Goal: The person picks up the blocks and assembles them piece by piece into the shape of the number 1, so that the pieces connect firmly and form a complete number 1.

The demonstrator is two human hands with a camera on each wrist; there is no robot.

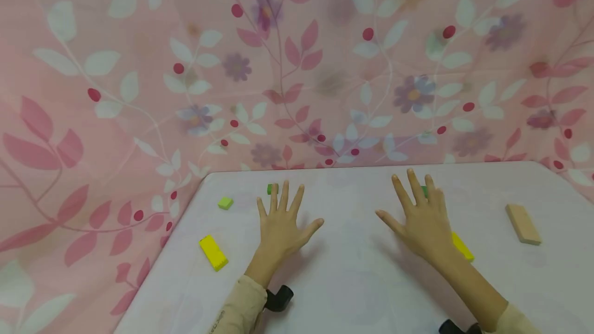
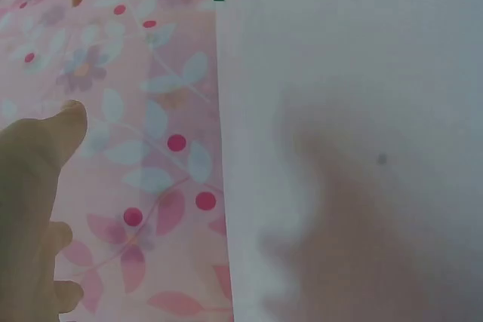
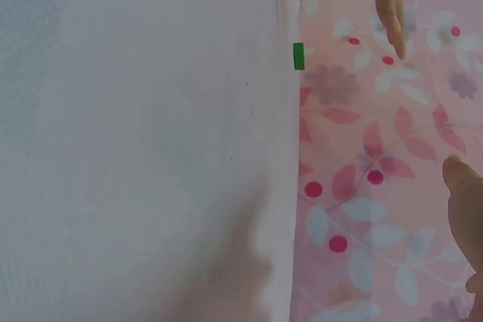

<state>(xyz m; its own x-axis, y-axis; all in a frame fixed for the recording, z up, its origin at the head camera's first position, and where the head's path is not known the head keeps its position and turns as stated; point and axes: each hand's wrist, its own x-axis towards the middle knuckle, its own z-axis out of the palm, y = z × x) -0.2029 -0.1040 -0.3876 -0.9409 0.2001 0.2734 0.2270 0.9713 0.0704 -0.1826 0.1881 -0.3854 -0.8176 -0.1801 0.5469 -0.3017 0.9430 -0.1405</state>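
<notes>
Both hands hover over a white table with fingers spread and nothing held. The left hand (image 1: 280, 226) is left of the middle, its fingertip partly covering a green block (image 1: 270, 188). Nearby on its left are a light green block (image 1: 225, 203) and a yellow block (image 1: 214, 253). The right hand (image 1: 427, 220) is right of the middle. Behind its fingers a second green block (image 1: 424, 191) shows in part, and its wrist partly hides another yellow block (image 1: 462, 247). In the left wrist view, the left hand (image 2: 34, 186) appears at the left edge; the right hand (image 3: 468, 216) shows in its own wrist view.
A flat wooden block (image 1: 523, 224) lies on the right of the white table (image 1: 343, 282). Pink floral cloth (image 1: 325, 92) hangs behind the table's far edge. Black wrist cameras (image 1: 279, 298) are worn on both forearms.
</notes>
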